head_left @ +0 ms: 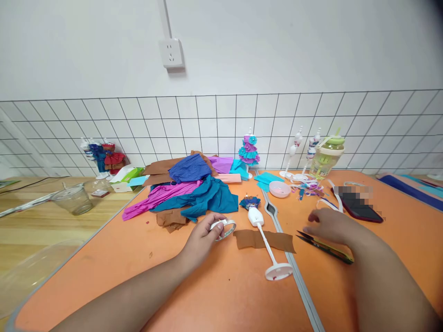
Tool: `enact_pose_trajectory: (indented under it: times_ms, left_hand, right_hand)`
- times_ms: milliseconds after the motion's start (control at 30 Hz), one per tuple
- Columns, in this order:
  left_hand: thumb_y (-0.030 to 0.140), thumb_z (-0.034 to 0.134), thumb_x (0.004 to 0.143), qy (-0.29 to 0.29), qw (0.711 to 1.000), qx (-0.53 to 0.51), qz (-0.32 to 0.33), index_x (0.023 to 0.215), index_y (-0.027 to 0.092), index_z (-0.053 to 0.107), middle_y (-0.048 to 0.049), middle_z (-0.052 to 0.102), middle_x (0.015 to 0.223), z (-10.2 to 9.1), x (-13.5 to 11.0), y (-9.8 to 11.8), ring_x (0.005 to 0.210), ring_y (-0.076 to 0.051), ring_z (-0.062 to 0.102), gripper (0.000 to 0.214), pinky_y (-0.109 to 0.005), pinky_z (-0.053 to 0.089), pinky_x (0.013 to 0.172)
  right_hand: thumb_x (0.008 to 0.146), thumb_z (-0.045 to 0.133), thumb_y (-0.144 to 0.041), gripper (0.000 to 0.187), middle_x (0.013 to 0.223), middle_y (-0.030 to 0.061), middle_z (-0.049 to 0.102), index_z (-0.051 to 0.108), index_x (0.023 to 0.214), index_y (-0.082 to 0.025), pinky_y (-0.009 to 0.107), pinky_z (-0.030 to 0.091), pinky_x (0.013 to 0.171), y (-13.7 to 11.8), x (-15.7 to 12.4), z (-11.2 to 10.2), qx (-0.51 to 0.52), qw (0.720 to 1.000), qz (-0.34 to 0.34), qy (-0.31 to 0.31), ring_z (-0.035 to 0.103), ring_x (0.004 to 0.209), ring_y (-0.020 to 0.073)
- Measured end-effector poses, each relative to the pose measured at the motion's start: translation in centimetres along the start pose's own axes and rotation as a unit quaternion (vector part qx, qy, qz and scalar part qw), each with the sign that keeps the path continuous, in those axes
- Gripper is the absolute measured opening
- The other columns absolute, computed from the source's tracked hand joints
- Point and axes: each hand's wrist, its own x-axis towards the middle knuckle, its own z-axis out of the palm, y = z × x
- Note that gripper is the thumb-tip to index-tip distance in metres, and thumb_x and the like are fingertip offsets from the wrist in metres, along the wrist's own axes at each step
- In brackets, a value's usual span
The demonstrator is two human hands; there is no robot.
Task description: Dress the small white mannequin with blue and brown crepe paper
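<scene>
My left hand is closed around a roll of clear tape on the orange table. My right hand lies palm down with fingers stretched out, touching the dark scissors under it. Between the hands a small white mannequin stand lies on its side, a dark blue ruffle at its top, across a brown strip of crepe paper.
A heap of crepe paper in blue, teal, magenta and brown sits behind. A dressed mannequin, pink bowl, green-lidded jar, phone and plastic cup stand around. A wire grid lines the wall.
</scene>
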Motion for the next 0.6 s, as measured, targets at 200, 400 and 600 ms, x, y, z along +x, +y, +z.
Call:
enact_pose_trajectory:
  times_ms: [200, 400, 600]
  left_hand:
    - [0.044, 0.052, 0.089, 0.032, 0.999, -0.027, -0.022, 0.107, 0.022, 0.045, 0.0026, 0.062, 0.073, 0.1, 0.2, -0.6, 0.067, -0.015, 0.052, 0.029, -0.024, 0.038, 0.061]
    - [0.044, 0.053, 0.089, 0.038, 0.997, -0.061, -0.011, 0.088, 0.022, 0.041, 0.0019, 0.063, 0.077, 0.0, 0.2, -0.4, 0.064, -0.012, 0.048, 0.026, -0.023, 0.037, 0.060]
    - [0.045, 0.053, 0.090, 0.064, 0.995, -0.075, 0.006, 0.088, 0.022, 0.042, 0.0013, 0.063, 0.079, 0.4, 0.0, -0.3, 0.063, -0.012, 0.046, 0.026, -0.024, 0.037, 0.061]
  right_hand:
    - [0.048, 0.076, -0.016, 0.019, 0.075, 0.0084, 0.070, 0.066, 0.064, -0.019, 0.033, 0.044, 0.059, 2.2, 1.7, 2.3, -0.023, 0.997, 0.016, -0.073, 0.068, 0.075, 0.0299]
    - [0.067, 0.066, -0.016, 0.005, 0.077, 0.0104, 0.069, 0.066, 0.071, -0.017, 0.033, 0.044, 0.061, 2.0, 2.1, 1.2, -0.015, 1.000, 0.004, 0.016, 0.067, 0.076, 0.0279]
    - [0.092, 0.048, -0.035, 0.018, 0.088, 0.0057, 0.069, 0.060, 0.086, -0.023, 0.039, 0.045, 0.080, -4.9, -1.0, 0.1, 0.136, 0.902, -0.187, 0.364, 0.061, 0.092, 0.0266]
